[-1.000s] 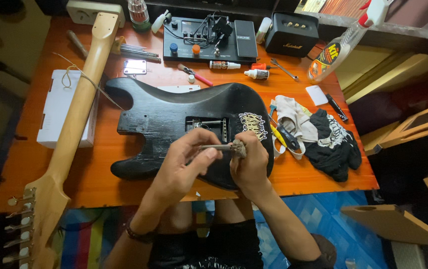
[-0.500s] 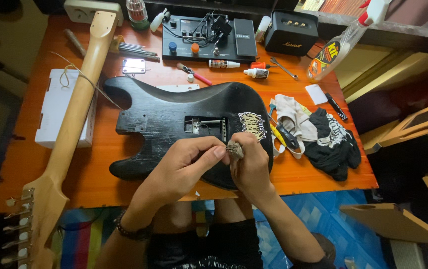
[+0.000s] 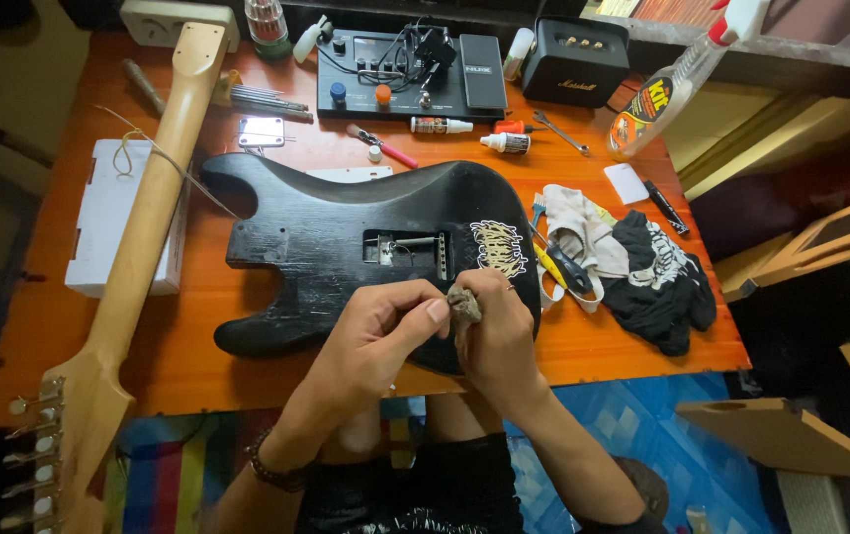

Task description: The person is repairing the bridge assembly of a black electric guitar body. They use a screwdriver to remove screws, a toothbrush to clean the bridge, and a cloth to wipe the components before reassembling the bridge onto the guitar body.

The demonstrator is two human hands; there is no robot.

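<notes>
A black electric guitar body (image 3: 336,232) lies face down on the orange table (image 3: 642,346), with its open rear cavity (image 3: 410,249) and a pale sticker (image 3: 499,247) showing. Both my hands hover over the body's near edge. My right hand (image 3: 499,341) pinches a small dull grey-brown piece (image 3: 464,305). My left hand (image 3: 375,341) has its thumb and fingertips closed against the same piece from the left. I cannot make out what the piece is.
A detached guitar neck (image 3: 148,227) runs along the left over a white box (image 3: 98,218). At the back stand a pedal board (image 3: 405,74), a small black amplifier (image 3: 573,59) and a spray bottle (image 3: 672,84). Cloths (image 3: 642,272), a wrench (image 3: 558,129) and small bottles (image 3: 504,141) lie on the right.
Both hands came slightly toward me, off the cavity to the body's near edge. The thin metal rod seen between them a second ago is out of sight.
</notes>
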